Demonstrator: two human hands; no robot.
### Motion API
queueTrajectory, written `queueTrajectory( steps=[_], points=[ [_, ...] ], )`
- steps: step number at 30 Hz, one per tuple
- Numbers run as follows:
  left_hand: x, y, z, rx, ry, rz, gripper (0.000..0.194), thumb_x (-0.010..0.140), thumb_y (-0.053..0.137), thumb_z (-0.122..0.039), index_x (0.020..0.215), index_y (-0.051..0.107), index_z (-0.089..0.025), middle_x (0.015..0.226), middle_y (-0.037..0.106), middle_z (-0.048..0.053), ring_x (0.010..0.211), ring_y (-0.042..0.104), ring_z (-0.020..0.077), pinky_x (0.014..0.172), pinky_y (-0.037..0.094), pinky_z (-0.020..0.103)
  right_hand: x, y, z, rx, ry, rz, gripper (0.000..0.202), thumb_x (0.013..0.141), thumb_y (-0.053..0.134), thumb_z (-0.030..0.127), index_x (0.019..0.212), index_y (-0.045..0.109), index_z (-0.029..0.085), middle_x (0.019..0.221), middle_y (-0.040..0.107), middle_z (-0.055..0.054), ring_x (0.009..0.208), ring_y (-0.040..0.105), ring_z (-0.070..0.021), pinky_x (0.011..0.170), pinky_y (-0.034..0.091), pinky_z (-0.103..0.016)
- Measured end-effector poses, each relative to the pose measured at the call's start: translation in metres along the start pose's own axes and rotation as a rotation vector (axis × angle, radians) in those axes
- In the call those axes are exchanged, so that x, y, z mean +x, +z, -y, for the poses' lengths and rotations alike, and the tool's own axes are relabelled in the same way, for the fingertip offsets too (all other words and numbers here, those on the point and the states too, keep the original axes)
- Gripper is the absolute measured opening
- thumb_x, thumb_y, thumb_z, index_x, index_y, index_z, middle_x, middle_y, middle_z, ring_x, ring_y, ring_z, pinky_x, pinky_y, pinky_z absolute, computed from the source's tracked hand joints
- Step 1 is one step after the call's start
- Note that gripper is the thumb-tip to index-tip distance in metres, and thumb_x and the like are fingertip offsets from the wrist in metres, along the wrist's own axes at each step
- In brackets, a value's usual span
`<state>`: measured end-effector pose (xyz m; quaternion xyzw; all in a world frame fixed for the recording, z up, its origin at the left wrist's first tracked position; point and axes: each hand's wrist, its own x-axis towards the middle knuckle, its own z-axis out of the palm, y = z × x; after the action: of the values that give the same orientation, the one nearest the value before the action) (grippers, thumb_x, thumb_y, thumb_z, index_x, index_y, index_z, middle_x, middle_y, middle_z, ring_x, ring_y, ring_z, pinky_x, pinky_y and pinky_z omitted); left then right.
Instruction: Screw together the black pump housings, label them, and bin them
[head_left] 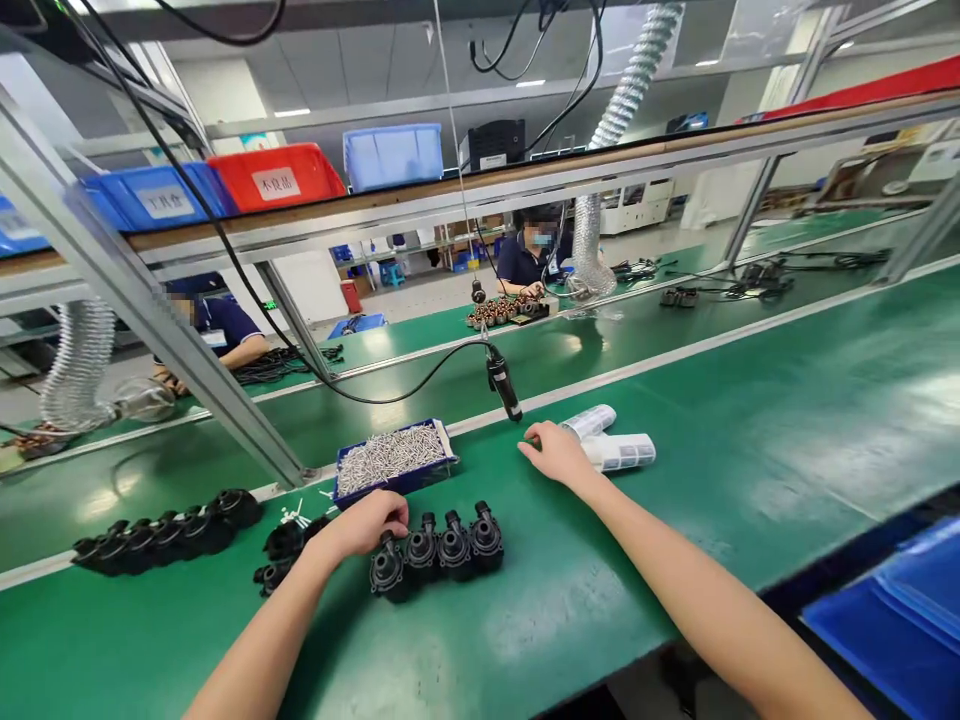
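Several black pump housings (pixel 454 545) with round faces and short upright spouts stand in a row on the green bench. My left hand (pixel 367 522) is at the leftmost housing (pixel 387 568), its fingers curled around the spout, which they partly hide. My right hand (pixel 559 453) is held over the bench with thumb and fingers apart and nothing between them. Just beyond its fingertips a black electric screwdriver (pixel 503 383) hangs, tip down. Behind my left hand sits a blue box (pixel 409 482) full of silver screws (pixel 391 457).
White label rolls (pixel 628 452) lie beside my right hand. More black housings (pixel 169 540) stand at the left, with others partly behind my left forearm. A metal post (pixel 247 420) rises from the bench. Two people work across the line. Blue bins (pixel 892 610) are at lower right.
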<state>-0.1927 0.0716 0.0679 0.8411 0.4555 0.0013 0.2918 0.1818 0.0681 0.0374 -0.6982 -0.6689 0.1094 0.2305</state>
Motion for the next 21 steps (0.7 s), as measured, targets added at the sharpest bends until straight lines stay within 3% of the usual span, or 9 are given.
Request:
queueTrajectory(
  steps=[3, 6, 9, 12, 15, 17, 21],
  points=[
    [0.000, 0.002, 0.001, 0.005, -0.022, -0.018, 0.014, 0.075, 0.063, -0.034, 0.076, 0.065, -0.019, 0.084, 0.070, 0.005, 0.079, 0.060, 0.0239, 0.071, 0.043, 0.032, 0.000, 0.002, -0.002, -0.041, -0.023, 0.106, 0.016, 0.100, 0.063, 0.024, 0.106, 0.074, 0.015, 0.115, 0.073, -0.015, 0.106, 0.070, -0.0283, 0.089, 0.051, -0.035],
    [0.001, 0.006, 0.002, 0.018, -0.083, -0.021, 0.014, 0.075, 0.062, -0.034, 0.073, 0.060, -0.020, 0.076, 0.066, 0.004, 0.073, 0.058, 0.0238, 0.067, 0.039, 0.032, -0.006, 0.007, 0.007, -0.044, -0.106, 0.208, 0.014, 0.098, 0.061, 0.016, 0.096, 0.075, 0.018, 0.107, 0.076, -0.014, 0.104, 0.071, -0.0295, 0.089, 0.051, -0.035],
    [-0.002, 0.004, 0.003, 0.042, -0.095, -0.027, 0.015, 0.076, 0.060, -0.033, 0.067, 0.054, -0.022, 0.073, 0.064, 0.004, 0.072, 0.057, 0.0239, 0.067, 0.038, 0.033, -0.019, 0.005, 0.017, 0.007, -0.217, 0.266, 0.020, 0.096, 0.060, 0.011, 0.107, 0.075, 0.018, 0.112, 0.076, -0.015, 0.107, 0.071, -0.0317, 0.091, 0.052, -0.037],
    [-0.016, -0.009, -0.002, 0.063, -0.079, -0.049, 0.019, 0.079, 0.059, -0.034, 0.066, 0.051, -0.023, 0.075, 0.063, 0.005, 0.073, 0.056, 0.0244, 0.068, 0.039, 0.033, -0.030, -0.002, 0.025, 0.125, -0.352, 0.299, 0.025, 0.099, 0.056, 0.015, 0.115, 0.074, 0.019, 0.118, 0.076, -0.013, 0.107, 0.071, -0.0289, 0.091, 0.053, -0.036],
    [-0.034, -0.029, -0.026, 0.040, -0.054, -0.100, 0.024, 0.090, 0.052, -0.043, 0.077, 0.053, -0.024, 0.080, 0.066, 0.004, 0.076, 0.060, 0.0245, 0.069, 0.043, 0.033, -0.038, -0.012, 0.033, 0.278, -0.474, 0.318, 0.022, 0.102, 0.055, 0.023, 0.110, 0.074, 0.019, 0.106, 0.077, -0.009, 0.092, 0.071, -0.0215, 0.079, 0.055, -0.029],
    [-0.039, -0.038, -0.052, -0.113, 0.005, -0.131, 0.030, 0.097, 0.047, -0.051, 0.085, 0.054, -0.024, 0.082, 0.067, 0.003, 0.078, 0.066, 0.0235, 0.071, 0.047, 0.032, -0.042, -0.016, 0.037, 0.369, -0.539, 0.320, 0.021, 0.101, 0.058, 0.029, 0.106, 0.074, 0.017, 0.095, 0.077, -0.007, 0.082, 0.069, -0.0185, 0.069, 0.053, -0.026],
    [-0.020, -0.027, -0.099, -0.457, 0.087, -0.100, 0.040, 0.091, 0.057, -0.061, 0.085, 0.056, -0.022, 0.078, 0.068, 0.002, 0.070, 0.070, 0.0216, 0.066, 0.051, 0.030, -0.051, -0.019, 0.041, 0.469, -0.638, 0.303, 0.019, 0.096, 0.063, 0.032, 0.096, 0.074, 0.017, 0.081, 0.072, -0.004, 0.072, 0.063, -0.0160, 0.062, 0.049, -0.024]
  ],
)
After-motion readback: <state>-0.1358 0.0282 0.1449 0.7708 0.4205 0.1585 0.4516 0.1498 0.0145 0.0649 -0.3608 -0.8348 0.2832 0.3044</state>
